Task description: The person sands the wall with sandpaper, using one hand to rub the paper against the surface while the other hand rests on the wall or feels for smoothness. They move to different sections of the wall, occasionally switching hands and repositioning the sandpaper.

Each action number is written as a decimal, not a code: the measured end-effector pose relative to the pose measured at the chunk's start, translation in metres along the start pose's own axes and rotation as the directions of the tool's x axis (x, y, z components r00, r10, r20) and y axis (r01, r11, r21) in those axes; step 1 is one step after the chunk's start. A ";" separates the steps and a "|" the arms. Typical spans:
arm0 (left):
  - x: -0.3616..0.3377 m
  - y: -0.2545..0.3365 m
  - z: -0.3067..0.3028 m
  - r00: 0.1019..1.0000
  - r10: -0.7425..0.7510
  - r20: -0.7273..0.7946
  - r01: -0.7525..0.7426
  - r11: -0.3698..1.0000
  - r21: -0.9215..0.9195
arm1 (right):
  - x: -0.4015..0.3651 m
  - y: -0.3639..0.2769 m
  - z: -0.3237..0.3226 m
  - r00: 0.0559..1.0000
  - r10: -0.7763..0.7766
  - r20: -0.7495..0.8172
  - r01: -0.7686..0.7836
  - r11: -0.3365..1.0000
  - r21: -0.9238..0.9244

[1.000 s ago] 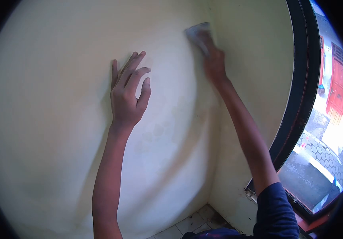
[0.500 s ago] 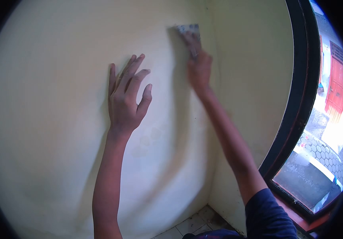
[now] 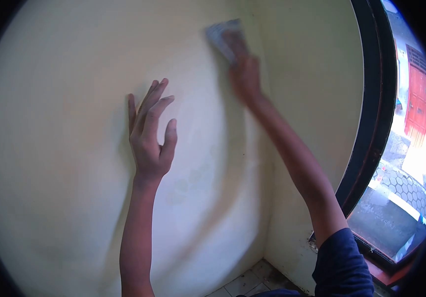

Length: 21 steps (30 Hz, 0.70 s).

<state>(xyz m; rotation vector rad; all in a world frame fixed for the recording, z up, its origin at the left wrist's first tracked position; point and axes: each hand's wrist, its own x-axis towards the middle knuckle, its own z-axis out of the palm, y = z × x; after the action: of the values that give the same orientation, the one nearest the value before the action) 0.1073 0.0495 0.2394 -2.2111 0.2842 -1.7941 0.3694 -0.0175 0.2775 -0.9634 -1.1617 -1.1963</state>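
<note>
A pale wall [image 3: 64,163] fills most of the view. My left hand [image 3: 151,133] is against or just in front of it at the centre left, its fingers spread and holding nothing. Higher up, near the corner of the room, my right hand [image 3: 245,69] grips a flat scraper-like tool [image 3: 221,35] with a broad, light, speckled blade. The blade lies at the wall's surface and is blurred by motion; the tool's handle is mostly hidden by my fingers.
To the right, a side wall [image 3: 307,109] meets the first at a corner. Beyond it stands a dark window frame [image 3: 375,99], through which a red door [image 3: 418,104] and paving show outside. Floor tiles [image 3: 245,283] lie at the bottom.
My right hand has moved slightly up and left with the tool, whose blade is now tilted differently. My left hand sits a little lower and further left, still spread.
</note>
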 end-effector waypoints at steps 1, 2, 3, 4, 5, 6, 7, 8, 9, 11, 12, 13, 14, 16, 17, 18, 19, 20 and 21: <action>0.000 -0.001 -0.001 1.000 0.005 -0.008 -0.006 0.998 -0.062 | -0.023 -0.026 -0.002 0.989 -0.100 0.107 0.092 0.993 0.076; 0.000 -0.002 -0.006 1.000 0.011 -0.018 -0.013 0.992 -0.122 | -0.050 -0.056 -0.008 0.957 -0.205 0.205 0.174 0.972 0.159; 0.001 -0.002 -0.010 0.999 0.006 0.039 0.002 0.982 -0.187 | -0.076 -0.073 -0.016 0.859 -0.409 0.307 0.350 0.908 0.229; 0.002 -0.002 -0.013 1.000 0.008 0.028 -0.002 0.981 -0.192 | -0.090 -0.079 -0.022 0.707 -0.591 0.389 0.499 0.806 0.318; 0.004 -0.005 -0.019 0.995 0.028 0.101 -0.009 0.982 -0.188 | -0.084 -0.077 -0.021 0.703 -0.593 0.392 0.504 0.805 0.314; 0.005 -0.005 -0.020 0.983 0.048 0.177 -0.016 0.983 -0.183 | -0.075 -0.068 -0.021 0.647 -0.650 0.399 0.513 0.758 0.403; 0.005 -0.004 -0.020 0.984 0.048 0.175 -0.017 0.985 -0.173 | -0.063 -0.057 -0.019 0.589 -0.705 0.395 0.513 0.704 0.491; 0.006 -0.006 -0.020 0.984 0.046 0.172 -0.016 0.985 -0.170 | -0.046 -0.040 -0.012 0.669 -0.654 0.354 0.551 0.755 0.356; 0.005 -0.005 -0.016 0.987 0.040 0.156 -0.015 0.987 -0.160 | -0.023 -0.030 -0.014 0.749 -0.573 0.332 0.464 0.812 0.355; 0.004 -0.006 -0.017 0.990 0.027 0.137 -0.007 0.989 -0.145 | 0.010 -0.017 -0.010 0.929 -0.310 0.202 0.283 0.947 0.155; 0.004 -0.006 -0.017 0.991 0.024 0.132 -0.009 0.993 -0.118 | 0.017 -0.015 -0.006 0.929 -0.309 0.204 0.281 0.947 0.158; 0.004 -0.005 -0.015 0.992 0.023 0.127 -0.011 0.996 -0.092 | 0.021 -0.012 -0.003 0.986 -0.123 0.111 0.112 0.989 0.095; 0.004 -0.005 -0.014 0.992 0.022 0.128 -0.010 0.996 -0.093 | 0.022 -0.011 -0.001 0.998 0.066 0.005 -0.066 0.997 0.046; 0.004 -0.005 -0.012 0.998 0.021 0.061 -0.014 0.994 -0.111 | -0.021 -0.045 0.005 0.997 -0.034 0.072 0.032 0.999 0.022; 0.003 -0.005 -0.012 0.998 0.021 0.060 -0.014 0.994 -0.111 | -0.048 -0.062 0.002 0.974 -0.146 0.171 0.121 0.982 0.147; 0.003 -0.006 -0.012 0.998 0.020 0.055 -0.011 0.989 -0.149 | -0.077 -0.079 -0.004 0.925 -0.238 0.296 0.163 0.953 0.256; 0.004 -0.008 -0.013 0.999 0.020 0.050 -0.010 0.983 -0.186 | -0.095 -0.081 -0.010 0.788 -0.497 0.363 0.378 0.857 0.351; 0.004 -0.008 -0.015 0.999 0.020 0.046 -0.011 0.983 -0.181 | -0.105 -0.082 -0.012 0.614 -0.700 0.365 0.619 0.714 0.327; 0.004 -0.009 -0.016 0.997 0.023 0.068 -0.010 0.982 -0.188 | -0.095 -0.074 -0.016 0.603 -0.692 0.397 0.563 0.722 0.403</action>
<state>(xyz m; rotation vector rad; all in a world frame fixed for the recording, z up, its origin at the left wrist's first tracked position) 0.0923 0.0555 0.2490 -2.3852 0.4732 -1.7402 0.2998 -0.0269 0.1788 -0.7101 -2.1878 -1.3240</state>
